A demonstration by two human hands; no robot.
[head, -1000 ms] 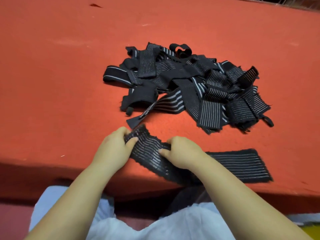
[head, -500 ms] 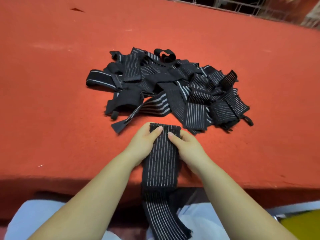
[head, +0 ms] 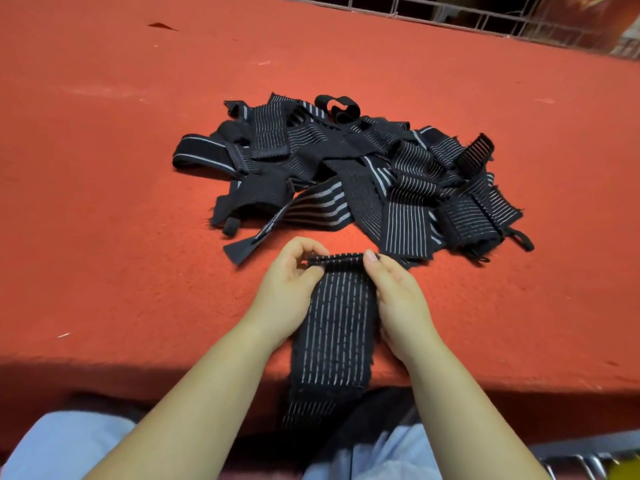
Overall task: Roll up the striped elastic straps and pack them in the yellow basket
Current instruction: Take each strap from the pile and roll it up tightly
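Near the table edge (head: 207, 358), left hand (head: 287, 292) and right hand (head: 398, 299) are pinching one strap's (head: 334, 327) folded end; one tangled pile (head: 353, 168) is lying beyond.

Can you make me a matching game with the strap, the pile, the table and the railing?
Things:
1. strap
2. pile
3. table
4. railing

States:
A. red all over
B. pale bars past the table's far edge
C. held at its far end by both hands, near end hanging off the table
D. heaped loose beyond the hands

Pairs: 1-C, 2-D, 3-A, 4-B
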